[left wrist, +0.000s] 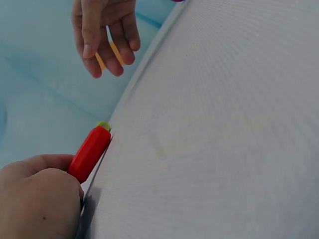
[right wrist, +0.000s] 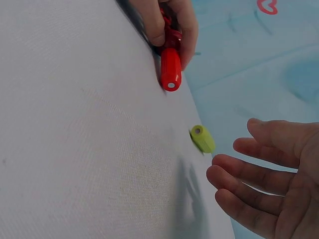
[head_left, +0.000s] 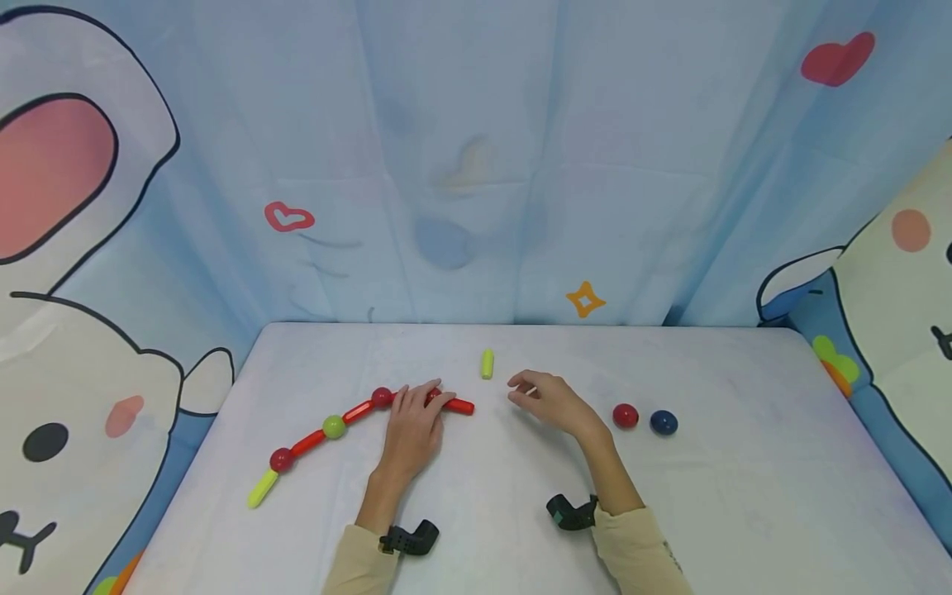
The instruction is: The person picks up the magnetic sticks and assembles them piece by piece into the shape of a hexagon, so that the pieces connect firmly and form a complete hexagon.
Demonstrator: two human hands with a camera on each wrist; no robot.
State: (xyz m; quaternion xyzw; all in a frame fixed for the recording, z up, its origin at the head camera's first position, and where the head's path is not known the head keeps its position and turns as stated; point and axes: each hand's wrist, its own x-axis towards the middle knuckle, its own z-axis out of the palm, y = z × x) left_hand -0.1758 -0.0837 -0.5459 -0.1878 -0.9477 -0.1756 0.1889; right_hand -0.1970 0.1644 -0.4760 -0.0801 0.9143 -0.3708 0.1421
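Observation:
A chain of rods and balls lies bent across the left part of the table: a yellow-green rod point(head_left: 263, 488) at its near end, several red rods point(head_left: 308, 443), red balls point(head_left: 281, 460) and a green ball point(head_left: 334, 426). My left hand point(head_left: 413, 430) holds the chain near its right end. In the right wrist view its thumb and fingers grip a dark red ball point(right wrist: 173, 38) behind the end red rod point(right wrist: 171, 70). My right hand point(head_left: 554, 402) hovers over the table with loosely bent fingers, holding nothing. A loose yellow-green rod point(head_left: 487, 364) lies between the hands, farther back.
To the right of my right hand sit a loose red ball point(head_left: 625, 416) and a dark blue ball point(head_left: 664, 422). The white table point(head_left: 773, 496) ends at the back against a blue printed curtain point(head_left: 461, 273). Each wrist wears a black camera point(head_left: 571, 512).

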